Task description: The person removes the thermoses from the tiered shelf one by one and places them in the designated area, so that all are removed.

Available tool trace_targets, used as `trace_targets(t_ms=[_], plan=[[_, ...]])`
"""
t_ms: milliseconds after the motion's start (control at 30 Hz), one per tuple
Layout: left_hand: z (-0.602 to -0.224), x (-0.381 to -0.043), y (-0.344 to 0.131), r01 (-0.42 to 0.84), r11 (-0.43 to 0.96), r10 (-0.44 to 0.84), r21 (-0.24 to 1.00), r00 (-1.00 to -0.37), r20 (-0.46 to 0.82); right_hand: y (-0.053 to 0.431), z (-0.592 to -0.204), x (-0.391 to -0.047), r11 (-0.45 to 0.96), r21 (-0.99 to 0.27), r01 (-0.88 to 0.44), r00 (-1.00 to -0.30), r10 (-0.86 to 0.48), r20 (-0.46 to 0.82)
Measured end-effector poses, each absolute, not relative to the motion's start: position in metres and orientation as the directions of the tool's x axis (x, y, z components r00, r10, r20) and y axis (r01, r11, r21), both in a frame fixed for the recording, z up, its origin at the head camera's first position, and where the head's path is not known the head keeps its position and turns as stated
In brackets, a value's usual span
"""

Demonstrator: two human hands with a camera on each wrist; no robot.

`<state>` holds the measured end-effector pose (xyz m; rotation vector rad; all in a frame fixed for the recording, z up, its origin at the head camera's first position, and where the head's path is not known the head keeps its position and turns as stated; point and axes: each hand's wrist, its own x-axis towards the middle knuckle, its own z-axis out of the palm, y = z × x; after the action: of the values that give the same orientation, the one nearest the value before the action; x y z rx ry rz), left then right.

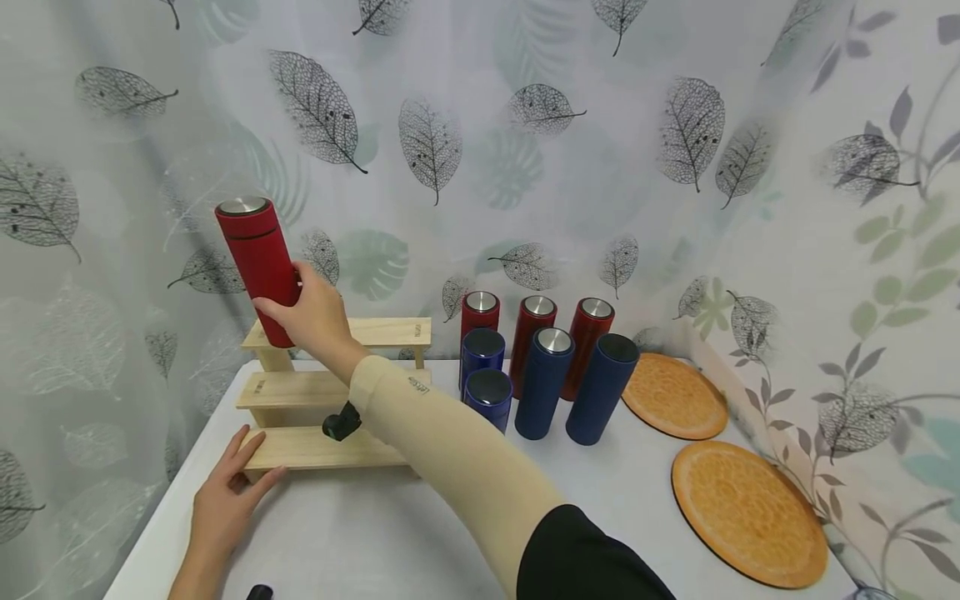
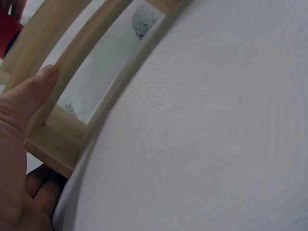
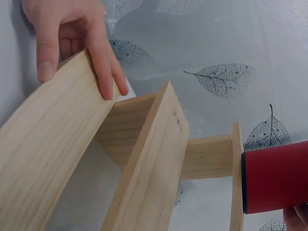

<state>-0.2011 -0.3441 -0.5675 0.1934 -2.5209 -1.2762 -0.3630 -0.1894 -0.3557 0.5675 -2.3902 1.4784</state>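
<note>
My right hand [image 1: 318, 315] grips a red thermos flask [image 1: 257, 250] near its lower end, fingers round one side and thumb on the other. The flask is upright, leaning slightly left, with a silver-topped lid. Its black base is right at the left end of the top tier of a three-tier wooden stand [image 1: 307, 450], as the flask [image 3: 274, 178] in the right wrist view shows. My left hand [image 1: 223, 504] holds the left end of the lowest tier, thumb [image 2: 36, 91] at the front edge and fingers round the end.
Right of the stand stand several more flasks: red ones [image 1: 588, 342] behind, blue ones [image 1: 542, 387] in front. Two round orange-brown mats [image 1: 750, 512] lie at the right of the white table [image 1: 360, 533]. A leaf-patterned curtain [image 1: 480, 167] hangs behind.
</note>
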Motion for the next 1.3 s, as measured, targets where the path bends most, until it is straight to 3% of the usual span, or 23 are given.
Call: trace_targets(t_ms=[400, 833, 1300], plan=[[-0.569, -0.198, -0.344, 0.051, 0.590, -0.245, 0.806, -0.939, 0.239, -0.181, -0.353, -0.357, 0.423, -0.758, -0.497, -0.867, -0.203, 0.455], [-0.566, -0.197, -0.341, 0.040, 0.614, -0.245, 0.789, -0.940, 0.238, -0.171, -0.326, -0.345, 0.413, -0.733, -0.541, -0.840, -0.212, 0.500], [-0.568, -0.197, -0.342, 0.036, 0.611, -0.251, 0.791, -0.939, 0.237, -0.146, -0.305, -0.317, 0.255, -0.809, -0.530, -0.841, -0.280, 0.463]])
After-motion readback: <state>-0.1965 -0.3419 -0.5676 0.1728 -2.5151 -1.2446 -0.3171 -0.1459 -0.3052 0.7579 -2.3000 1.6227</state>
